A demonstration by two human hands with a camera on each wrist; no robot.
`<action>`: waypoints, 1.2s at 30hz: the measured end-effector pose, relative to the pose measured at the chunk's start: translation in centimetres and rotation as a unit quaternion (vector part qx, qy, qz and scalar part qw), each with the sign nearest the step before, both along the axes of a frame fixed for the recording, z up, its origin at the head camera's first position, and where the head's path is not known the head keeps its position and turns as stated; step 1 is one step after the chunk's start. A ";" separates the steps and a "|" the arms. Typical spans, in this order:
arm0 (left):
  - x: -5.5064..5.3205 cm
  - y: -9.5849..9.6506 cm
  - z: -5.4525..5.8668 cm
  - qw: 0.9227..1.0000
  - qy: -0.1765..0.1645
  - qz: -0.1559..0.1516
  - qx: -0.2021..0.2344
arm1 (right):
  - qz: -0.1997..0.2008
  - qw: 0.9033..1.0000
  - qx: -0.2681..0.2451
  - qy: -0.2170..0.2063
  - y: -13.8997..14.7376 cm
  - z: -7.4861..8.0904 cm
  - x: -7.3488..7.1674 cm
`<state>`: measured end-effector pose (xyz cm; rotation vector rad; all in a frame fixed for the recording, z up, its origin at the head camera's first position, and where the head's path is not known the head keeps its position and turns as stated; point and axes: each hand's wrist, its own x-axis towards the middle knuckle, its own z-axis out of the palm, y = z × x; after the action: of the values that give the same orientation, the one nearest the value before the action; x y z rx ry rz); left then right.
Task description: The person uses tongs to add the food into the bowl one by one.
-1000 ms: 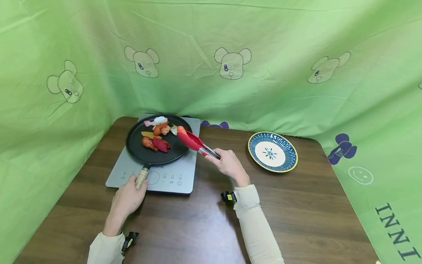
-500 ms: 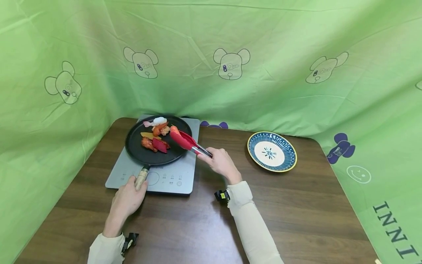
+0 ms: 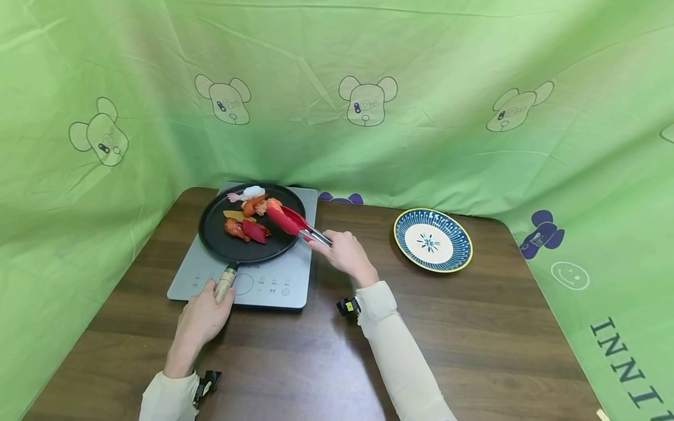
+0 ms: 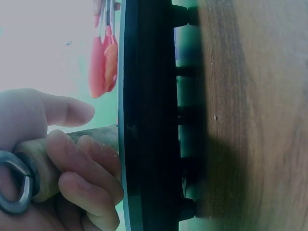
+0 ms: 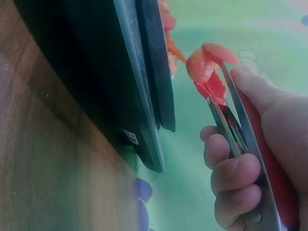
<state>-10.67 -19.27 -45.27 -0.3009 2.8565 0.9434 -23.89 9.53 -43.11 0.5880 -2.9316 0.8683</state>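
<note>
My left hand (image 3: 205, 316) grips the pale handle (image 3: 226, 283) of a round black frying pan (image 3: 253, 252), its fingers curled round it in the left wrist view. A metal ring (image 4: 21, 192) hangs at the handle's end. With my right hand (image 3: 344, 254) I hold red-tipped metal tongs (image 3: 286, 221) over the pan's right side. An orange piece of food (image 5: 199, 66) is between the tong tips. On the pan lie a brown-glazed chicken wing (image 3: 235, 229), a dark red slice (image 3: 255, 231), a yellow slice (image 3: 237, 215), a white piece with a pink tail (image 3: 253, 192) and orange-brown pieces (image 3: 251, 206).
Under the pan is a grey induction cooker (image 3: 279, 292) with touch controls. A blue-and-white patterned plate (image 3: 432, 241) with a yellow rim stands to the right on the brown wooden table (image 3: 474, 327). Green printed cloth (image 3: 295, 128) hangs behind and at the sides.
My right hand has moved left with the tongs and the orange piece, further over the pan towards the other food. The left hand keeps its grip on the pan handle.
</note>
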 end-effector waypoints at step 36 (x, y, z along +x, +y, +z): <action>0.1 0.1 0.1 1.000 0.002 0.001 -0.006 | -0.013 0.997 0.074 0.016 -2.8 0.6 -0.9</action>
<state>-10.53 -19.21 -45.15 -0.3034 2.8662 0.9295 -24.75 6.75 -42.48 0.5634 -2.9859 0.6376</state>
